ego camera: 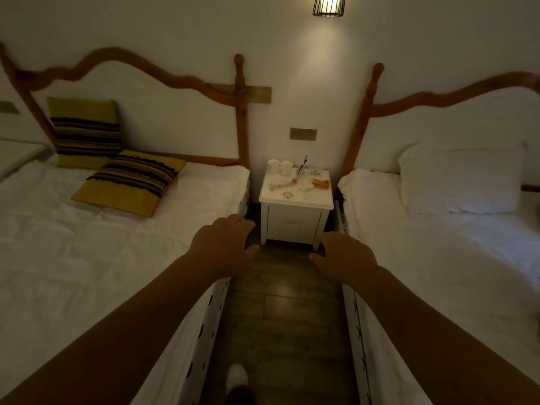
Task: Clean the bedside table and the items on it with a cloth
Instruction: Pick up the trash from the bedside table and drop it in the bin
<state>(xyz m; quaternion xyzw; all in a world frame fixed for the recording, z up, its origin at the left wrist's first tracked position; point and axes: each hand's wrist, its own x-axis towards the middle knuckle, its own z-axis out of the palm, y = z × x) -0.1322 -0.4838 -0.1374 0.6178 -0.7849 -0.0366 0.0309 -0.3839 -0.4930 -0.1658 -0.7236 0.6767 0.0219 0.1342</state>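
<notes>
A small white bedside table [295, 222] stands against the far wall between two beds. On its top are two white cups [279, 167], a pale crumpled cloth [279, 185], a yellow and orange packet [320, 183], a small glass with dark sticks [301, 169] and a few small bits. My left hand [223, 244] and my right hand [346, 257] reach forward over the aisle, well short of the table. Both hold nothing, fingers relaxed.
A white bed with two striped yellow cushions [128, 181] lies on the left, another white bed with a white pillow [461, 182] on the right. A narrow dark wooden floor aisle [285, 317] runs between them. A wall lamp [328, 5] glows above. My foot [236, 375] shows below.
</notes>
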